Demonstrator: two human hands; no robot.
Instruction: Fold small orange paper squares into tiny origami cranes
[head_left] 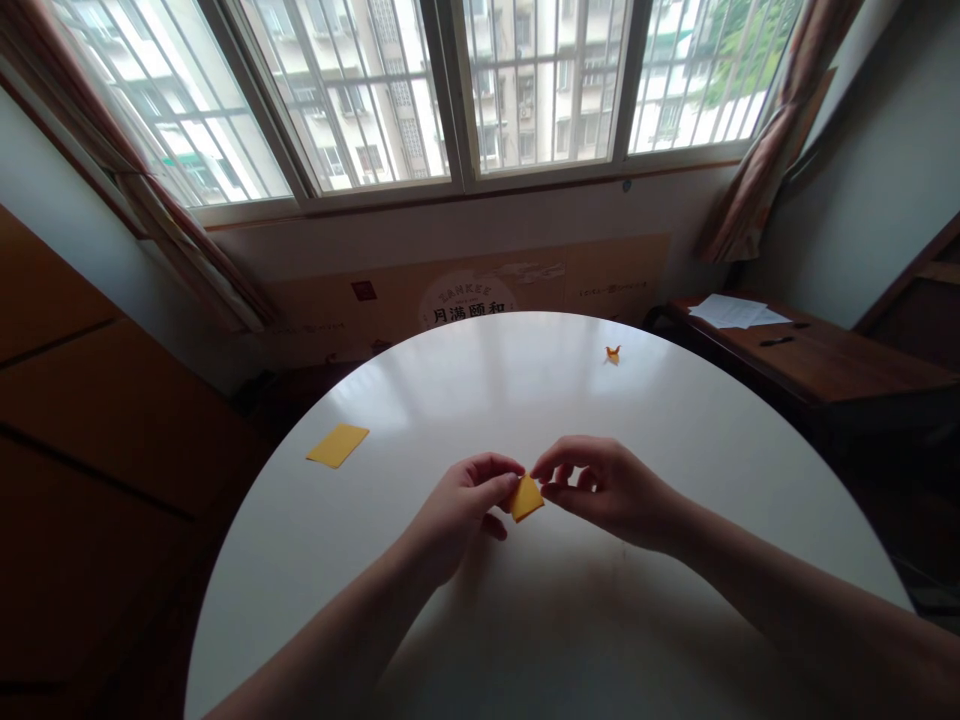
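My left hand (471, 505) pinches a small folded piece of yellow paper (527, 499) between thumb and index finger, a little above the white round table (570, 630). The paper is folded in layers, with a narrow top and a wider lower edge. Close by on its right is my right hand (589, 480), fingers curved and the thumb and index tips slightly apart. Those tips are at the paper's top right edge; whether they touch it I cannot tell. No paper shows between them.
A flat yellow sheet or stack (338, 446) lies on the table's left side. Near the far edge sits a small orange and yellow origami figure (613, 354). Beyond the table on the right, a wooden side table (847, 365) bears white papers (739, 311). Windows (540, 90) span the back.
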